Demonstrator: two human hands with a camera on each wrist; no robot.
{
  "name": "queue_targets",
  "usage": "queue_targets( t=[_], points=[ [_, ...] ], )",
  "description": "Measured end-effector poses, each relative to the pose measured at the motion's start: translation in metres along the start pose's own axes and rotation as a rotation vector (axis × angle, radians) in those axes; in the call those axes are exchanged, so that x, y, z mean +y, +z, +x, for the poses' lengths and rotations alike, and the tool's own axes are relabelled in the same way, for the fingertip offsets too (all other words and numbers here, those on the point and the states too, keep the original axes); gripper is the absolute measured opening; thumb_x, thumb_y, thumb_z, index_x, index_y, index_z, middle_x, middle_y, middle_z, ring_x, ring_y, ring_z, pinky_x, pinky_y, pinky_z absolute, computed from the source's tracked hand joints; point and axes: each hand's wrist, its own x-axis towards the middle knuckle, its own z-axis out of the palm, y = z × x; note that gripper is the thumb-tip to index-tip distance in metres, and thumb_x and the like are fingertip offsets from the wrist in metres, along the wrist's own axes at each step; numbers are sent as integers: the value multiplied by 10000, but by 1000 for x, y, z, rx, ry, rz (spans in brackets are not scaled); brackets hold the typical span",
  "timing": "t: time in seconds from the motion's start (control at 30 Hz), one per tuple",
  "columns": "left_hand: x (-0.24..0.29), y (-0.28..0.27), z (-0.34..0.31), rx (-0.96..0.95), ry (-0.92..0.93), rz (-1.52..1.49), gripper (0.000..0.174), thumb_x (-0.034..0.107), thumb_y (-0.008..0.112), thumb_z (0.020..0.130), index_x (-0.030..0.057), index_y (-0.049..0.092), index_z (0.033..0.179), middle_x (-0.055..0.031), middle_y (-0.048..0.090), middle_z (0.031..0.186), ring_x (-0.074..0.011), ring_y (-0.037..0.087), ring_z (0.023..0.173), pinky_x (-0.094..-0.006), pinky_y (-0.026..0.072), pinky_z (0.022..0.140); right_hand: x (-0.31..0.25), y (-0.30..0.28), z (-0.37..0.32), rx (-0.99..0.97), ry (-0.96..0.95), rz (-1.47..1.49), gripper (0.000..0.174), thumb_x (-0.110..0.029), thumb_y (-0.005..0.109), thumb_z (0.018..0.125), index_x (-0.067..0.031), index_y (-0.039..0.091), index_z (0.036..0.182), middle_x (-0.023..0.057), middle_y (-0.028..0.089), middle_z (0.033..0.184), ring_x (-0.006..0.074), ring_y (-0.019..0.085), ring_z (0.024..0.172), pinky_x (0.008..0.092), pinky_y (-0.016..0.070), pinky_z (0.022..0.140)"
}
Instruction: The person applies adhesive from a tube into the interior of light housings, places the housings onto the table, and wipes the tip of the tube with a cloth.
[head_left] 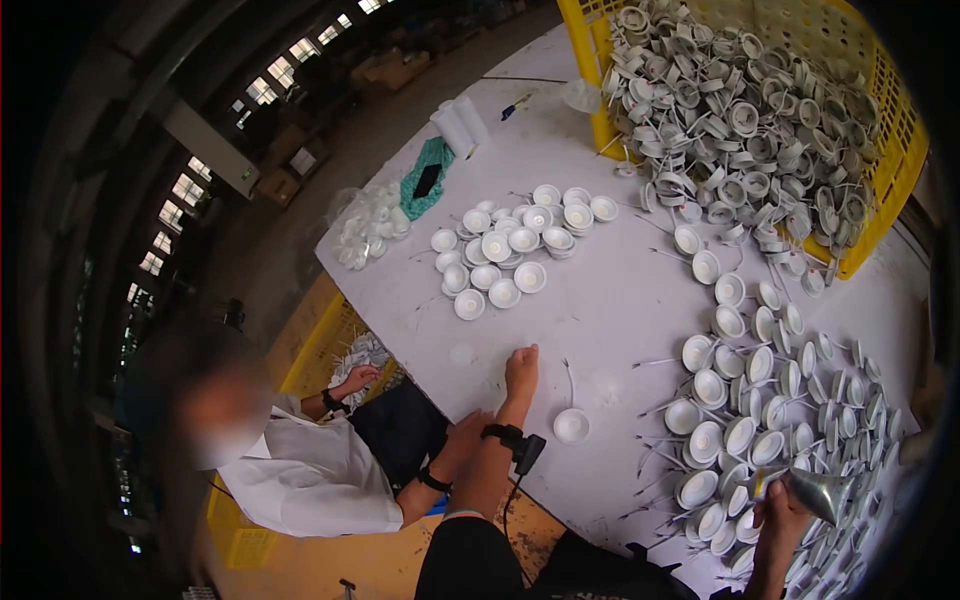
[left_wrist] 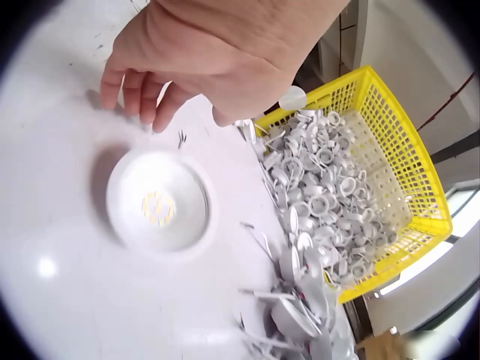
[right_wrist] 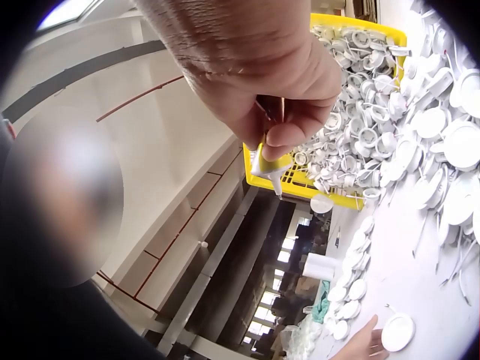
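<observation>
My right hand (head_left: 785,515) grips a silver squeeze tube (head_left: 822,494) above the crowded lamps on the right. The right wrist view shows its yellow collar and white pointed nozzle (right_wrist: 274,177) below my pinching fingers. My left hand (head_left: 520,375) hovers close over the table with loosely bent fingers (left_wrist: 132,91), holding nothing. Beside it a single round white downlight (head_left: 572,426) lies face up, its wire pointing away. In the left wrist view, small yellow LED chips (left_wrist: 158,208) show in the middle of its dish.
Many downlights (head_left: 740,435) with wires cover the table's right side; another cluster (head_left: 523,239) lies toward the back. A yellow crate (head_left: 905,185) heaped with white rings stands at back right. Another person (head_left: 310,470) sits at the left, one hand (head_left: 462,440) by my forearm.
</observation>
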Motion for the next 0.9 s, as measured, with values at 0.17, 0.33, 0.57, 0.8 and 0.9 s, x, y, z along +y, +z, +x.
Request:
queue_targets(
  t=[0.17,0.33,0.57,0.8,0.9],
  points=[
    [-23,9,113,247,-330,-433,306,314,538,735,38,505,864,-40,491,724,-142,489,638,-278,416,511,-4,14,18,45,42,37,110,-130,515,765,-21,517,749,9,484,571,55,399,385,168,288,319],
    [15,4,124,189,-456,-400,310,291,562,713,40,488,879,-59,484,759,-154,489,637,-306,435,512,-4,13,31,32,39,-77,150,-160,514,770,-12,525,749,12,488,572,60,404,390,171,286,320],
    [22,-1,112,46,-566,-309,326,215,564,671,-12,494,893,-116,538,725,-178,540,530,-290,463,431,1,6,31,54,26,-39,149,-173,521,770,-29,504,738,1,461,564,57,390,398,177,285,329],
    [57,-29,20,-530,-566,-791,346,143,439,716,-8,427,1028,-165,521,919,-253,556,793,-336,469,693,2,-18,9,142,13,15,146,-187,544,761,-50,498,734,-11,443,557,55,395,393,175,291,329],
    [104,-43,-51,-693,-412,-869,339,119,409,727,-25,416,1034,-191,512,982,-260,553,792,-330,465,690,-3,-28,-7,158,4,70,148,-193,552,757,-57,497,735,-15,440,552,55,394,389,174,291,330]
  ],
)
